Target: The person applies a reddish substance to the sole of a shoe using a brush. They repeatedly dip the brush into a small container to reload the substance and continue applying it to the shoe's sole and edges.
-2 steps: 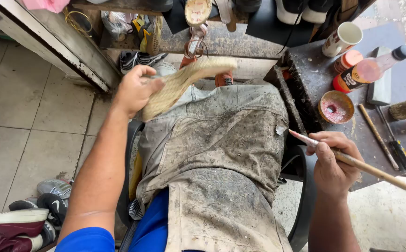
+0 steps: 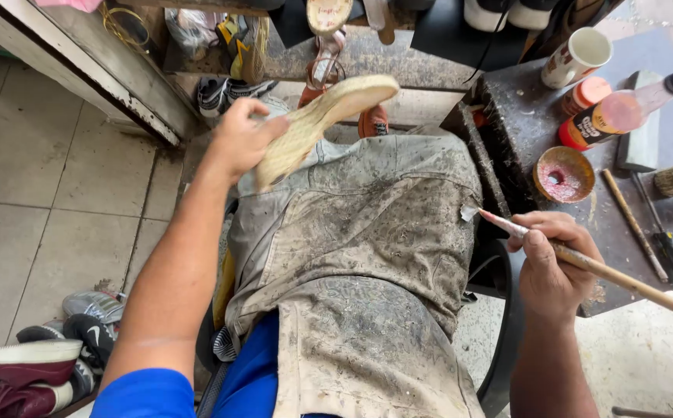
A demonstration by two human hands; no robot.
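- Left hand [image 2: 240, 139]: closed around the heel end of a pale shoe sole [image 2: 322, 120], thumb over the top, fingers under; sole held in the air above the stained apron [image 2: 367, 255] on the lap.
- Right hand [image 2: 549, 263]: pinching a long-handled brush [image 2: 584, 263], fingers wrapped near the bristle end; tip hovers just off the edge of the dark surface [image 2: 522, 116].
- Red-stained bowl [image 2: 563, 175] sits on that surface, near the brush tip; an orange bottle [image 2: 623, 112] and a white cup [image 2: 576, 56] stand beyond it.
- Sole orientation: long axis runs diagonally, toe pointing up-right and away from the person, heel toward the left hand; broad face turned upward.
- Judgement: for clean brushwork, keep the sole steady with its face up, load the brush lightly, and stroke along the long axis so nothing drips onto the apron.
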